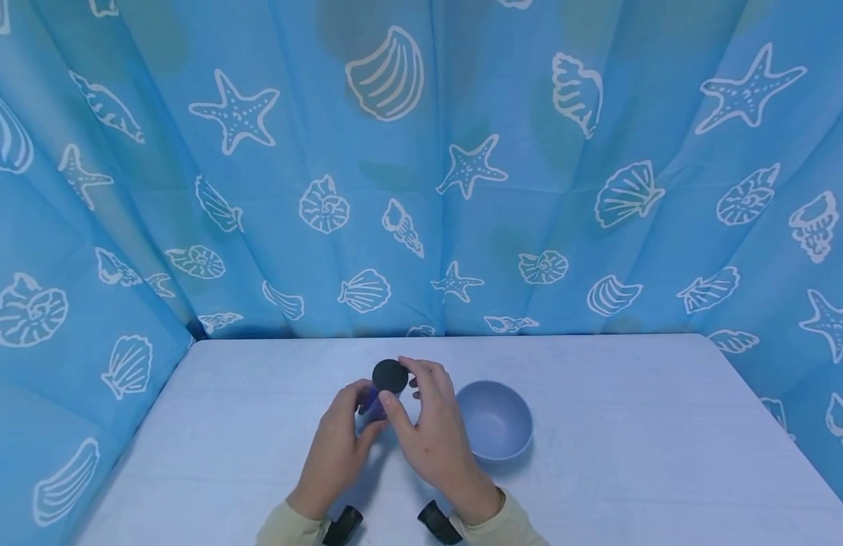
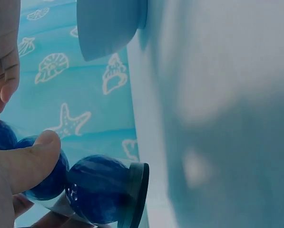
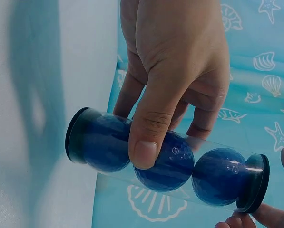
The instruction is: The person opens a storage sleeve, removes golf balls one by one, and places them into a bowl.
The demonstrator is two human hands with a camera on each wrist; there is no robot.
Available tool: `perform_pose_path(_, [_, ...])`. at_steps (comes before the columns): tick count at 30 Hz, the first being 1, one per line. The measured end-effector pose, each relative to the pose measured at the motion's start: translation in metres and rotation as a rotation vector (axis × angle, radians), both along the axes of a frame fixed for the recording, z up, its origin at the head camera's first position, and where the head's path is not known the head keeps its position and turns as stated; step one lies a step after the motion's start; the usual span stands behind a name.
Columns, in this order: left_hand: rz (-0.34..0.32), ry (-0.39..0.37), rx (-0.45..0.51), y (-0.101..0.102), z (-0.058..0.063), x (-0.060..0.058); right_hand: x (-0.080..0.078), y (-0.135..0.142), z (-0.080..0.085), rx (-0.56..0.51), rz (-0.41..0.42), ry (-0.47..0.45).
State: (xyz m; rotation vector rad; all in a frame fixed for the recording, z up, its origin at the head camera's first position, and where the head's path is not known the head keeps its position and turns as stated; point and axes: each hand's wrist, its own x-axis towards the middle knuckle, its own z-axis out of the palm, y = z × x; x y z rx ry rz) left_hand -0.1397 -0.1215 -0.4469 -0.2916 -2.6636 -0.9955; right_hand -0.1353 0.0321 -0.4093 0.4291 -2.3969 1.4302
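A clear tube (image 3: pixel 153 159) holds three dark blue balls and has a black cap (image 1: pixel 390 377) at its top end. My left hand (image 1: pixel 341 444) grips the tube about its middle, thumb across the near side. My right hand (image 1: pixel 431 428) is at the capped top, with fingertips (image 3: pixel 270 216) right at the cap's edge and another digit a little off the cap. The tube stands roughly upright over the table, with a second black cap (image 2: pixel 141 194) at its lower end.
A light blue bowl (image 1: pixel 495 421) stands on the white table (image 1: pixel 633 425), just right of my right hand. Behind the table hangs a blue curtain (image 1: pixel 428 167) with shells and starfish. Black wrist devices (image 1: pixel 438 522) sit at both sleeves.
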Motion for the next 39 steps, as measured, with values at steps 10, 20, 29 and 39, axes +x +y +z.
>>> perform_pose_path(10, [0.013, 0.031, -0.078, -0.0043, 0.0023, -0.0004, 0.0001, 0.0005, 0.0036, 0.005, 0.004, -0.07])
perform_pose_path(20, [0.01, 0.049, -0.126, -0.0047, 0.0071, 0.002, -0.0013, 0.0031, 0.0031, 0.025, -0.033, -0.096])
perform_pose_path(29, [0.018, 0.088, -0.167, -0.0032, 0.0073, 0.0036, -0.0023, 0.0028, 0.0044, 0.027, -0.085, -0.086])
perform_pose_path(39, [0.062, 0.117, -0.191, 0.0003, 0.0088, 0.006, -0.0015, 0.0032, 0.0075, 0.035, -0.12, -0.114])
